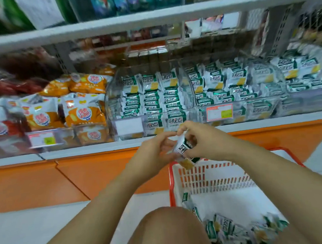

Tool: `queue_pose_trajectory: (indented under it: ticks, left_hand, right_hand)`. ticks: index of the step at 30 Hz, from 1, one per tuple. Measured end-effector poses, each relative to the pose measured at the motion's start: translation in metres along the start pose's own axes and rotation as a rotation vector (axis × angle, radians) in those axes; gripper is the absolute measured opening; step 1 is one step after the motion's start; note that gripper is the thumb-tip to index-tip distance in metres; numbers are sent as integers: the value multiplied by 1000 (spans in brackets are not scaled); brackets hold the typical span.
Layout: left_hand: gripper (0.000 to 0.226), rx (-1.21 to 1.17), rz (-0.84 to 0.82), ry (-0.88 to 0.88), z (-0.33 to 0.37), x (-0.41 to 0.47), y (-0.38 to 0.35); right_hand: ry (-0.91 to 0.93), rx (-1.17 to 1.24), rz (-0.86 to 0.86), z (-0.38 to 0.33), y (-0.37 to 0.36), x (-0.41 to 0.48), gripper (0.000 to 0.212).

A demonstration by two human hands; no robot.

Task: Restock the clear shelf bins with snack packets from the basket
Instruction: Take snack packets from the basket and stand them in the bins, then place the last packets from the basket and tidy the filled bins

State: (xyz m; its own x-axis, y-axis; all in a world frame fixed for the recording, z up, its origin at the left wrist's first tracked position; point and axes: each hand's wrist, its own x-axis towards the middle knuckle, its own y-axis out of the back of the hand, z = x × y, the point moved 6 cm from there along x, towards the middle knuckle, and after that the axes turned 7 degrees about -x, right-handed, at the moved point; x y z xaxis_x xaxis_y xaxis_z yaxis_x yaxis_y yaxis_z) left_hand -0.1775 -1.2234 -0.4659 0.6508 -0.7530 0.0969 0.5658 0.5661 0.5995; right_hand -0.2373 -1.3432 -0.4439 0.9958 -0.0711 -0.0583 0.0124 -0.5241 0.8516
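Pinching one snack packet (pixel 185 148) together, left hand (pixel 152 154) and right hand (pixel 204 141) hover between basket (pixel 171 177) rim and clear bin (pixel 112 106).

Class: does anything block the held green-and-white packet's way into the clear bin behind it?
Nothing separate does. The green-and-white snack packet, held by the left hand and right hand, faces only the clear plastic bin's own front wall.

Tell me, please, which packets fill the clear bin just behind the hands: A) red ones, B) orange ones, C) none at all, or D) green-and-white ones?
D: rows of green-and-white packets stand in the clear bin, matching the single packet held between the left hand and right hand; the orange packets lie further left.
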Motion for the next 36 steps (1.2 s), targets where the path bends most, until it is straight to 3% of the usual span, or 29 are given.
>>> queue_pose_trajectory:
  ticks: [3, 6, 9, 12, 18, 27, 36]
  left_hand:
    - [44, -26, 91, -48, 16, 9, 23]
    - [40, 10, 56, -85, 29, 20, 34]
    - [47, 18, 75, -101, 38, 37, 46]
    - [56, 53, 211, -59, 34, 66, 65]
    - [55, 48, 425, 108, 3, 146, 77]
    - [60, 67, 406, 264, -19, 236, 55]
    - [57, 149, 393, 348, -40, 253, 52]
  right_hand:
    - [51, 127, 192, -10, 24, 0, 43]
    - [94, 211, 355, -14, 43, 4, 45]
    - [129, 247, 475, -7, 60, 12, 42]
    - [63, 207, 593, 21, 76, 21, 44]
    - [-84, -42, 520, 61, 61, 42, 48]
    - [-61, -44, 583, 65, 67, 44, 50]
    - [-28, -152, 634, 70, 57, 54, 52]
